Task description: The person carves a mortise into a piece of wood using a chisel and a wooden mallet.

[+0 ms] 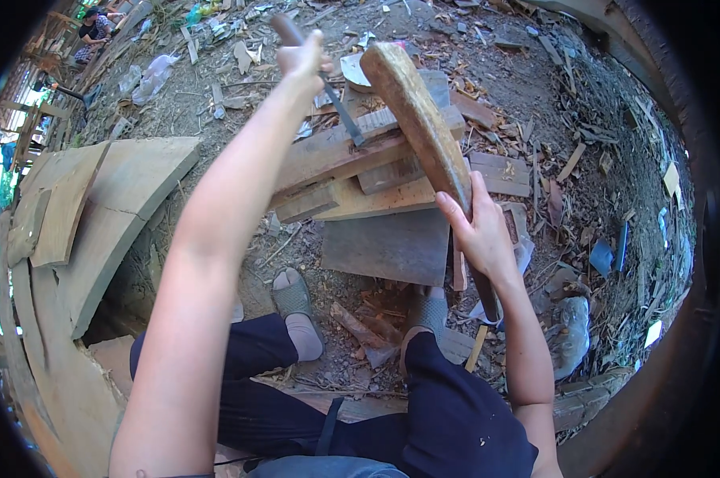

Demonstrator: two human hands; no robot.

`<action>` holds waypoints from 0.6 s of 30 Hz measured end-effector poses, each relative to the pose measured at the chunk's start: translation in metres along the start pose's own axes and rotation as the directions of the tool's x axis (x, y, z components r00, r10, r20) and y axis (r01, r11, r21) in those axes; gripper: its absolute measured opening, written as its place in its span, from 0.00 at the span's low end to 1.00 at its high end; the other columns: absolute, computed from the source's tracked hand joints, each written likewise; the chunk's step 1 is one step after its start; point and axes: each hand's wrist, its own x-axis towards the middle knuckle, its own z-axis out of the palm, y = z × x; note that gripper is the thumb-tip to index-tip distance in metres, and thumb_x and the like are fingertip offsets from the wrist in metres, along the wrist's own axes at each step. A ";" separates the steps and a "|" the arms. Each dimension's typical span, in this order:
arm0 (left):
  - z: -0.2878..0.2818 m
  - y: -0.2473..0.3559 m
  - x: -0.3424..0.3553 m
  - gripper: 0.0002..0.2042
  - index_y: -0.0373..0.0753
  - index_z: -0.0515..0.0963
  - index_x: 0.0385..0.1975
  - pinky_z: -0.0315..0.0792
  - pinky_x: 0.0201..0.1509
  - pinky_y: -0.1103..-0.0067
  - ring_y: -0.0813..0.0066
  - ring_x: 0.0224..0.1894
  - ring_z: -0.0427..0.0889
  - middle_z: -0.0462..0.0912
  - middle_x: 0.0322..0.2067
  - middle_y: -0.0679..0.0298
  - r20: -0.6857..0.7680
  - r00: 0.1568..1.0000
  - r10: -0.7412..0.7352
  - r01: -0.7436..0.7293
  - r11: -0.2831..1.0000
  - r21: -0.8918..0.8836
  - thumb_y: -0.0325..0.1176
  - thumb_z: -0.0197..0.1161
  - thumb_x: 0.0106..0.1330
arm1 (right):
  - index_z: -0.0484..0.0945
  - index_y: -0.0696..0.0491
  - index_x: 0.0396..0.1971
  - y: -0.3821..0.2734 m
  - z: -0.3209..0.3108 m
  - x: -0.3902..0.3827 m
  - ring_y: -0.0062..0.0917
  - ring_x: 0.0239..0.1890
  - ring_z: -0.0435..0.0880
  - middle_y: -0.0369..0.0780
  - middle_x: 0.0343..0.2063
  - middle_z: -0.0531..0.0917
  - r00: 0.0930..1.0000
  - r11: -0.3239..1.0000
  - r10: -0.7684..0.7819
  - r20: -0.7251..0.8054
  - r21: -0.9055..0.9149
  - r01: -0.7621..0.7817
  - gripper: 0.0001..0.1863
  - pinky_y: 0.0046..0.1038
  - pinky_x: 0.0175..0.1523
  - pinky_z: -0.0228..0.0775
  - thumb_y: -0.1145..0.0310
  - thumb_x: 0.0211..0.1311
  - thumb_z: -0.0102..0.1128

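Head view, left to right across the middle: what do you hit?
Curved wooden planks → left hand gripping a wooden-handled tool → stacked wood blocks → long curved wood piece → right hand holding its lower end → flat board → blue scrap on the ground.

Bare dirt ground [535,88], littered with wood chips and offcuts. Curved grey planks [97,215] lie stacked at the ground's left side. Blue scrap [601,256] near the right edge. Another person [95,28] sits at the far left corner.
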 end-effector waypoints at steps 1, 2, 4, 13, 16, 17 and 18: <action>-0.009 0.010 -0.007 0.14 0.32 0.66 0.33 0.60 0.16 0.82 0.81 0.16 0.66 0.69 0.21 0.65 0.027 0.999 0.025 -0.024 0.998 -0.051 0.30 0.67 0.66 | 0.66 0.61 0.58 0.001 0.000 0.000 0.57 0.44 0.82 0.61 0.37 0.83 1.000 1.000 0.008 0.003 -0.001 -0.008 0.35 0.48 0.49 0.73 0.45 0.65 0.56; -0.018 0.022 -0.012 0.15 0.32 0.65 0.35 0.60 0.16 0.82 0.81 0.16 0.65 0.68 0.21 0.66 0.053 0.997 0.054 -0.048 0.993 -0.104 0.31 0.67 0.67 | 0.66 0.61 0.57 0.001 -0.001 0.001 0.58 0.44 0.82 0.61 0.38 0.82 1.000 1.000 -0.023 -0.013 0.004 0.023 0.35 0.48 0.49 0.73 0.45 0.65 0.55; -0.034 0.042 -0.021 0.17 0.35 0.61 0.38 0.63 0.18 0.81 0.80 0.18 0.66 0.68 0.24 0.64 0.069 0.993 0.097 -0.084 0.982 -0.170 0.36 0.64 0.69 | 0.67 0.62 0.56 -0.003 0.001 0.001 0.58 0.45 0.81 0.61 0.38 0.82 0.998 0.998 -0.058 -0.039 -0.011 0.057 0.34 0.48 0.49 0.72 0.45 0.66 0.55; -0.035 0.042 -0.047 0.16 0.40 0.61 0.39 0.66 0.19 0.79 0.80 0.19 0.68 0.66 0.23 0.67 0.203 0.890 0.408 -0.388 0.912 -0.130 0.40 0.62 0.71 | 0.67 0.59 0.57 -0.002 0.011 -0.002 0.58 0.44 0.82 0.61 0.38 0.83 0.999 0.999 -0.009 -0.037 0.032 0.010 0.34 0.49 0.49 0.73 0.45 0.66 0.55; -0.027 0.036 -0.051 0.16 0.40 0.61 0.39 0.67 0.18 0.80 0.81 0.18 0.68 0.67 0.23 0.67 0.208 0.868 0.452 -0.445 0.892 -0.082 0.41 0.62 0.71 | 0.66 0.59 0.58 -0.004 0.007 -0.004 0.58 0.43 0.82 0.60 0.37 0.83 0.999 1.000 -0.001 -0.039 -0.029 0.000 0.34 0.50 0.48 0.73 0.45 0.66 0.55; -0.026 0.037 -0.052 0.17 0.39 0.61 0.40 0.66 0.17 0.80 0.81 0.18 0.68 0.67 0.24 0.67 0.204 0.863 0.463 -0.456 0.886 -0.083 0.41 0.62 0.71 | 0.66 0.59 0.58 -0.004 0.007 -0.002 0.58 0.43 0.82 0.60 0.37 0.83 0.999 1.000 0.001 -0.038 -0.025 -0.002 0.34 0.50 0.48 0.73 0.45 0.66 0.55; -0.026 0.036 -0.051 0.17 0.39 0.62 0.40 0.65 0.17 0.81 0.81 0.18 0.68 0.68 0.25 0.67 0.200 0.857 0.474 -0.467 0.880 -0.086 0.41 0.62 0.71 | 0.66 0.59 0.58 -0.005 0.008 -0.001 0.58 0.42 0.82 0.60 0.37 0.83 0.999 1.000 -0.011 -0.036 -0.028 0.010 0.34 0.50 0.47 0.73 0.45 0.66 0.55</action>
